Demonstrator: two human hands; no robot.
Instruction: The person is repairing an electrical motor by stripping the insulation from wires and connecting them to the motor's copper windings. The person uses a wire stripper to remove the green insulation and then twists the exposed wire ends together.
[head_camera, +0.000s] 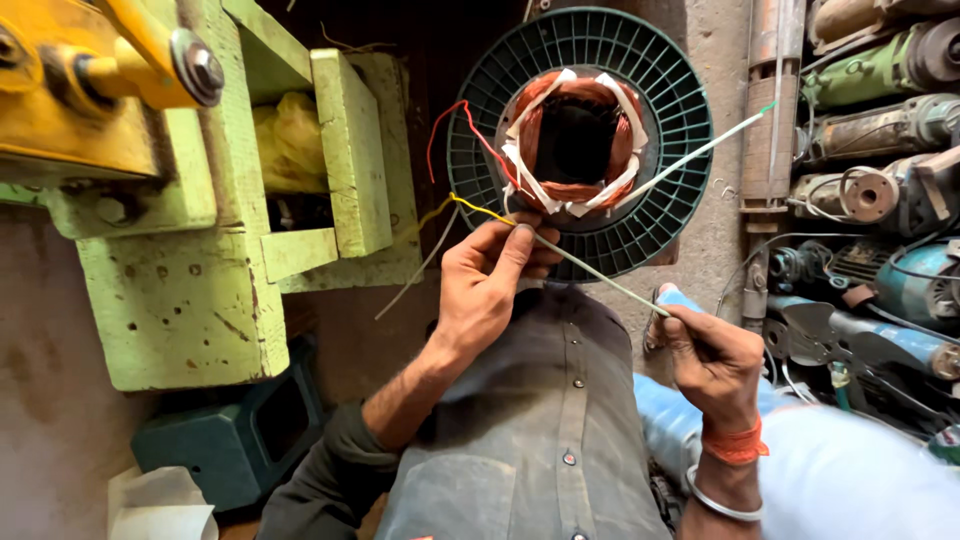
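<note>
A dark green ribbed motor stator (660, 110) with copper windings (575, 190) and white insulation strips rests in front of me. My left hand (485, 285) pinches a yellow wire (470, 206) and the end of a thin pale sleeve (600, 278) just below the stator's rim. My right hand (715, 360) grips the other end of that sleeve, pulled taut between both hands. A red wire (470, 115) loops out from the windings. Another white sleeve with a green tip (700, 150) sticks out to the right.
A pale green metal machine frame (190, 290) with a yellow part (90, 70) fills the left. Old motors and pump parts (880, 130) pile up at the right. A dark green box (250, 430) sits on the floor at lower left.
</note>
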